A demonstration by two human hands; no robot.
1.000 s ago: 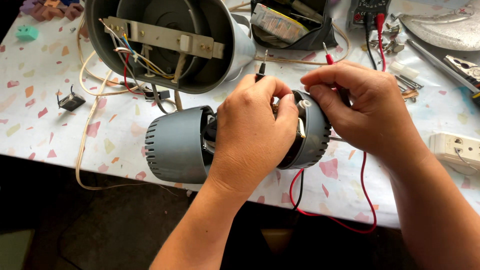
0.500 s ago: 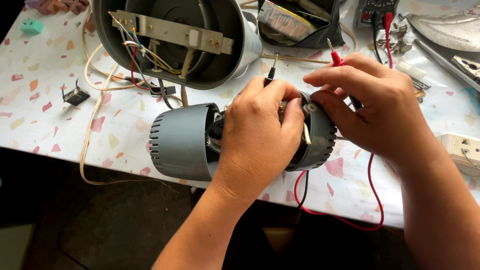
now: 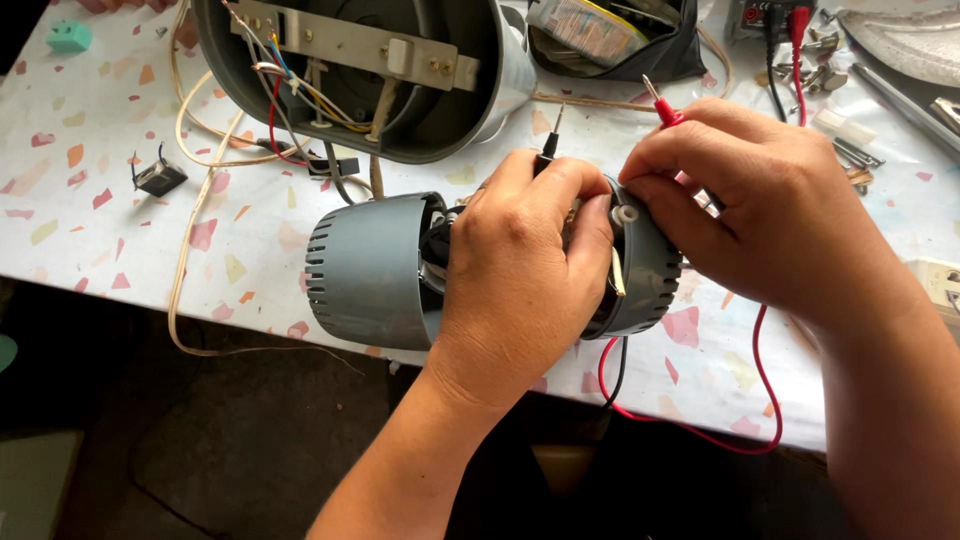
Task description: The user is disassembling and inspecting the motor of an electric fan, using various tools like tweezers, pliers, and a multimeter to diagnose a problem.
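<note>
A grey cylindrical motor housing (image 3: 370, 270) with slotted vents lies on its side on the speckled white table (image 3: 90, 230). My left hand (image 3: 520, 280) wraps over its middle and also holds a black meter probe (image 3: 549, 142), tip pointing up. My right hand (image 3: 760, 215) grips the housing's right end cap (image 3: 650, 275) near a small white shaft tip (image 3: 626, 213), and pinches a red meter probe (image 3: 660, 105). The motor's inside is mostly hidden by my hands.
A large grey fan base shell (image 3: 380, 70) with coloured wires lies open behind the motor. A black pouch (image 3: 610, 40), metal parts (image 3: 850, 150), a small black clip (image 3: 158, 177), a green block (image 3: 70, 36) and a cream cable (image 3: 185, 250) lie around. Red and black leads (image 3: 690, 420) hang over the table edge.
Both hands and the motor stay together. My right hand has shifted its fingers over the end cap, and the view has drifted slightly.
</note>
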